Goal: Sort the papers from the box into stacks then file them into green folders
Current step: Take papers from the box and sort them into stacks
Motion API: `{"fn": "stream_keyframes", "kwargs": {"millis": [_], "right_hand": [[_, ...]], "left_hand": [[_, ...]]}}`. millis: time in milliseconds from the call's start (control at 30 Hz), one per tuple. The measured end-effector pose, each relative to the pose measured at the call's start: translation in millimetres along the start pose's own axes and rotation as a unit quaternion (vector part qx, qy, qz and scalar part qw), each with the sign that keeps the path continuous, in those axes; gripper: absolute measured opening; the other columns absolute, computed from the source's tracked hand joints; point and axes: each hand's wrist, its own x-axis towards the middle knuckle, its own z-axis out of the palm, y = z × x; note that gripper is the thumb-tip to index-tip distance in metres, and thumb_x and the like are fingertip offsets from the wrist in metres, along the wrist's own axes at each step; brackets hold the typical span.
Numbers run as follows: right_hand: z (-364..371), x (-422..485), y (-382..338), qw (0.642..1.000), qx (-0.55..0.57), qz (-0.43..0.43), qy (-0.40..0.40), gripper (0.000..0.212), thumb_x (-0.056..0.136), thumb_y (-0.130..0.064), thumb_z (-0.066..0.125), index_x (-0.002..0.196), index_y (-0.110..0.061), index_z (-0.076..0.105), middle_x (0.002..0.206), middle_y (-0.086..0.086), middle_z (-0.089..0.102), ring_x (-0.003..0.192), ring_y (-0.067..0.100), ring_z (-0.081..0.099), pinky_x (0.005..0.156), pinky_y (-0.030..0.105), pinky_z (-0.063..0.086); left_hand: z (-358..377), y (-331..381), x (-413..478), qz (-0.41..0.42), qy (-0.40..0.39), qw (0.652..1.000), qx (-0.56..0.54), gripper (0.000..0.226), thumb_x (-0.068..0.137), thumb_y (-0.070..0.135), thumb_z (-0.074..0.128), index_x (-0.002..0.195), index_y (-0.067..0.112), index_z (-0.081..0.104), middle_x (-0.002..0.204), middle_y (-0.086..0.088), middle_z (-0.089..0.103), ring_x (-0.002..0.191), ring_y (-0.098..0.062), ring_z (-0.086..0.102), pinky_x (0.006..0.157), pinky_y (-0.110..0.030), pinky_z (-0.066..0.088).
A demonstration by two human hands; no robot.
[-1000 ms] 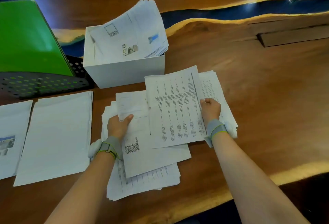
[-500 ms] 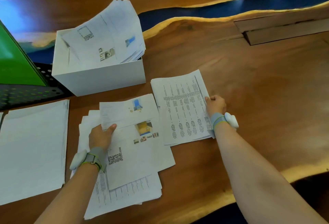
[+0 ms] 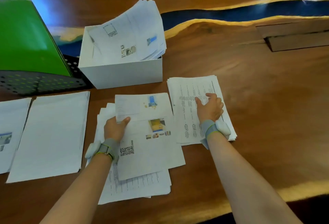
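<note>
I am mid-sort. The green folders (image 3: pixel 26 36) and the box (image 3: pixel 122 74), with papers (image 3: pixel 135 33) poking out, stand beyond my left hand (image 3: pixel 115 127), which pinches a picture sheet (image 3: pixel 156 111) atop the unsorted pile (image 3: pixel 142 184). My right hand (image 3: pixel 210 108) rests loose-fingered on the tabled stack (image 3: pixel 187 120). Next, I judge, that sheet needs its matching stack.

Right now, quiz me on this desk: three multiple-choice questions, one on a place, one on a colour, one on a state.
1. The white box stands: A) right of the black mesh rack; B) on a paper stack; C) at the table's near edge.
2. The folders in the rack are: A) red; B) green; C) yellow.
3. The box is: A) empty; B) lidded; C) open, with papers jutting above its rim.

Answers: A, the rack sits at its left; B, the covers are bright green; C, sheets fan out over the top.
</note>
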Motion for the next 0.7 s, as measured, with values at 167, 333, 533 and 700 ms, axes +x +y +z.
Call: {"fn": "stream_keyframes", "kwargs": {"millis": [167, 333, 533, 700], "right_hand": [[30, -46, -32, 0.982, 0.139, -0.018, -0.127, 0.051, 0.080, -0.034, 0.074, 0.122, -0.014, 0.052, 0.122, 0.006, 0.054, 0.109, 0.022, 0.052, 0.095, 0.035, 0.045], [60, -96, -59, 0.941, 0.212, 0.008, -0.264, 0.051, 0.078, -0.033, 0.077, 0.118, -0.014, 0.053, 0.103, 0.001, 0.059, 0.092, 0.018, 0.060, 0.081, 0.030, 0.050], [105, -165, -91, 0.930, 0.211, -0.007, -0.301, 0.014, 0.087, -0.008, 0.066, 0.074, -0.006, 0.059, 0.075, 0.007, 0.061, 0.076, 0.020, 0.054, 0.066, 0.024, 0.046], [150, -214, -127, 0.931, 0.219, 0.027, -0.291, 0.012, 0.087, -0.009, 0.065, 0.079, -0.003, 0.059, 0.077, 0.007, 0.061, 0.076, 0.021, 0.053, 0.073, 0.029, 0.048]], "left_hand": [[-26, 2, -6, 0.009, 0.001, 0.998, -0.068, 0.037, 0.085, 0.031, 0.069, 0.115, 0.009, 0.067, 0.110, -0.010, 0.068, 0.091, -0.021, 0.060, 0.079, -0.029, 0.047], [-75, -9, -1, 0.023, 0.002, 0.991, -0.129, 0.032, 0.083, 0.032, 0.071, 0.107, 0.010, 0.070, 0.106, -0.008, 0.070, 0.096, -0.025, 0.065, 0.087, -0.038, 0.054], [-158, -53, 17, 0.036, 0.040, 0.988, -0.144, 0.031, 0.084, 0.034, 0.069, 0.062, 0.019, 0.053, 0.062, 0.002, 0.051, 0.062, -0.016, 0.047, 0.059, -0.030, 0.038], [-209, -108, 25, 0.031, 0.003, 0.994, -0.104, 0.013, 0.082, 0.022, 0.073, 0.089, 0.014, 0.064, 0.078, 0.003, 0.064, 0.065, 0.006, 0.057, 0.060, -0.010, 0.041]]}}
